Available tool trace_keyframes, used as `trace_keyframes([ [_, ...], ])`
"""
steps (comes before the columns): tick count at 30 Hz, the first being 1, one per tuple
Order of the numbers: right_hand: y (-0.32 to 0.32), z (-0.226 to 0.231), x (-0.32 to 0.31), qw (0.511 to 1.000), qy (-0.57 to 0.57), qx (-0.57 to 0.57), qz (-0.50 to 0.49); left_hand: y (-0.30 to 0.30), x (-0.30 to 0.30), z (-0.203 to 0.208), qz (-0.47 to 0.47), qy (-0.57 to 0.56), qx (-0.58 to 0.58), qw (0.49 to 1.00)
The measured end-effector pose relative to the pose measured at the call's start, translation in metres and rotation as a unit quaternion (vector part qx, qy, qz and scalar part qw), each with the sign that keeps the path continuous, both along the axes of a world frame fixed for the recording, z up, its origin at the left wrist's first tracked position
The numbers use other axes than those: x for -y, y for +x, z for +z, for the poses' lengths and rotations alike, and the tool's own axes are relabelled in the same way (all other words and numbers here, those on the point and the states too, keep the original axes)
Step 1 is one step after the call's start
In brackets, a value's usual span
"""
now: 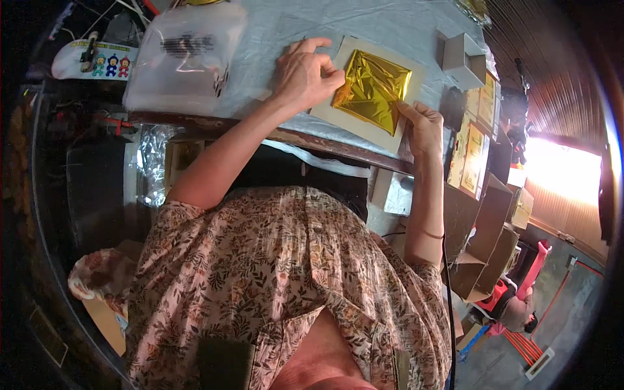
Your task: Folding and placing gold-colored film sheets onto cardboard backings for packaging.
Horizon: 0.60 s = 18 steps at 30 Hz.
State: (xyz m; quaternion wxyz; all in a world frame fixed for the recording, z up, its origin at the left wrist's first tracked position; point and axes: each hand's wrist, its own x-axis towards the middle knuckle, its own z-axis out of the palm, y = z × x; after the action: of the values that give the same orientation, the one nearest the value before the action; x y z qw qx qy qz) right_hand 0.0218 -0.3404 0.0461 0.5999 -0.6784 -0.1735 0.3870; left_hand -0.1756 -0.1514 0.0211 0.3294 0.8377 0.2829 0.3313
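A crinkled, shiny gold foil sheet [374,88] lies over a square cream-coloured board [364,134] on the table. My left hand [304,77] is at the foil's left edge, thumb and index finger pinched together against it while the other fingers curl upward. At the foil's lower right corner, my right hand [422,125] pinches the foil between thumb and bent fingers. The foil spans the gap between both hands, and its surface is wrinkled. Whether the right fingers also grip the board beneath cannot be made out.
Clear plastic bags [185,62] lie stacked left on the pale-covered table [273,26]. A small white open box [463,62] stands to the right, near printed yellow boxes [469,156]. Cardboard cartons [484,240] stand below. Another person [517,305] is at far lower right.
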Motion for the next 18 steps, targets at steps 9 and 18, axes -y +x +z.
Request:
trace_keyframes([
  [9,-0.003,-0.005,-0.028,0.999,-0.034,-0.01,0.017,0.007,0.001,0.003,-0.009,0.028,-0.039,0.999],
  [18,-0.01,0.017,-0.032,0.994,0.085,-0.041,-0.048,-0.029,0.037,0.053,-0.101,0.11,0.117,0.982],
])
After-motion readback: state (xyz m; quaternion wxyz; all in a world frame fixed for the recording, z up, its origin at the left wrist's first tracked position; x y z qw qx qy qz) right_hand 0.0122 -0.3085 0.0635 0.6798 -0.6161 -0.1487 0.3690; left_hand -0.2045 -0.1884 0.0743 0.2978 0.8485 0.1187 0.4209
